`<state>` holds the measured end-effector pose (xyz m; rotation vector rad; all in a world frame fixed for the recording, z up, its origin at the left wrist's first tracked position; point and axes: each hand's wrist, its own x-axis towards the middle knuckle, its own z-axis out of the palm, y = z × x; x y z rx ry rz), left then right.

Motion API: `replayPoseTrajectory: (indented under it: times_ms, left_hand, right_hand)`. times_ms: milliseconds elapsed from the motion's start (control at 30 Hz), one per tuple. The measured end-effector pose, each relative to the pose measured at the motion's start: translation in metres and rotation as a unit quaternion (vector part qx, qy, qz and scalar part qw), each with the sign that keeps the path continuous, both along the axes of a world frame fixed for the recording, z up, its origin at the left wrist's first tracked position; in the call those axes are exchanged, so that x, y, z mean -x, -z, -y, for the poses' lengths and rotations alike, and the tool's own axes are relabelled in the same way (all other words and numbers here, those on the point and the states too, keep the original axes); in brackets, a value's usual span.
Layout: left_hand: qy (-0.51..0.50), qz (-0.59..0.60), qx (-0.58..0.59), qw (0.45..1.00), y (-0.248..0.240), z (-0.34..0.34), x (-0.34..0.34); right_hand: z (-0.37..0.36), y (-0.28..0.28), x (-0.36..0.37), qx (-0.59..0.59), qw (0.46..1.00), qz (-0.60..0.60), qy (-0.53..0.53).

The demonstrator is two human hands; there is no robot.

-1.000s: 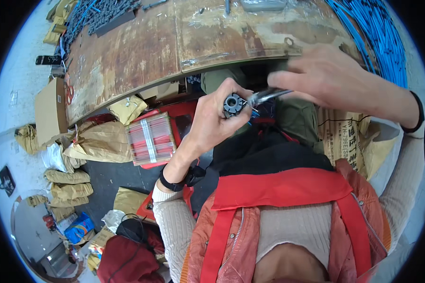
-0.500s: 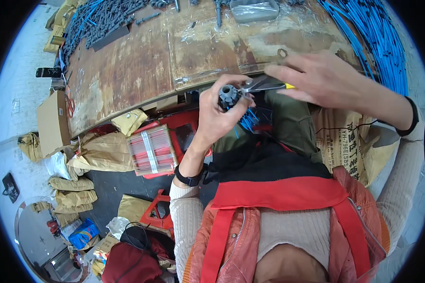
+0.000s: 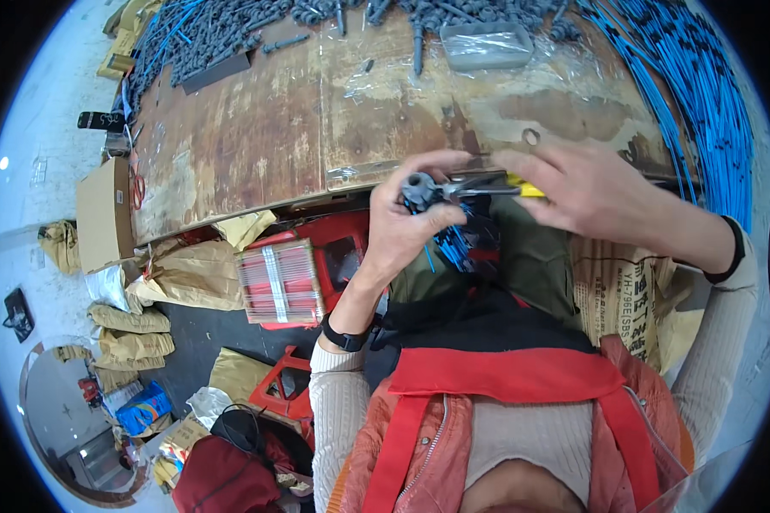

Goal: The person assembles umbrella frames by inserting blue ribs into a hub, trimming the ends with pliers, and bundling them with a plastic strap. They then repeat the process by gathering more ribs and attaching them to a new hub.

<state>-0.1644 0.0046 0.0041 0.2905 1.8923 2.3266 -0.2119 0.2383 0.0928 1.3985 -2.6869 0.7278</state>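
My left hand [image 3: 391,229] is closed around a grey ribbed plastic part [image 3: 420,190] with a round hole in its end, in front of the table edge. Yellow-handled pliers [image 3: 526,186] are gripped in my right hand [image 3: 586,190], whose fingers are somewhat blurred. The metal jaws reach left to the grey part, beside my left thumb; what lies between them is too small to make out. Just below my left hand, thin blue strips [image 3: 452,250] hang or lie over my lap. Whether they join the grey part cannot be seen.
The worn wooden table [image 3: 231,145] bears heaped grey parts [image 3: 205,51], a clear plastic tray [image 3: 486,47] and long blue strips [image 3: 701,111]. A red stool [image 3: 338,248] carries a bundle of thin sticks [image 3: 281,280]. Paper sacks [image 3: 620,286] stand near my legs.
My right fingers have closed more around the pliers' handles, and the jaws have tilted at the grey part. The left hand keeps its hold. The whole view has shifted slightly.
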Motion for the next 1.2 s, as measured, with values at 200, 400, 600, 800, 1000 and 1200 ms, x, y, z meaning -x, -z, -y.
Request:
replayPoseTrajectory:
  times_ms: [200,400,600,800,1000,1200]
  left_hand:
    - [0.057,-0.023,0.046,0.997,0.008,0.011,0.007]
    - [-0.139,-0.034,0.031,0.989,0.008,-0.009,0.0]
    - [0.062,-0.023,0.012,0.998,0.007,0.013,0.005]
    - [0.049,-0.006,0.061,0.997,0.009,0.012,0.008]
    - [0.034,-0.002,0.085,0.996,0.005,0.007,-0.001]
    - [0.007,0.008,0.073,0.997,-0.001,-0.002,-0.008]
  right_hand:
    - [0.012,-0.004,-0.014,-0.072,0.768,0.631,0.079]
    - [0.002,0.012,0.007,-0.026,0.999,-0.006,0.037]
    - [0.012,-0.028,0.033,-0.145,0.654,0.739,0.065]
    - [0.006,-0.012,0.003,-0.103,0.778,0.617,0.064]
    - [0.005,-0.025,0.001,-0.109,0.847,0.515,0.072]
    - [0.008,-0.034,-0.006,-0.155,0.886,0.432,0.066]
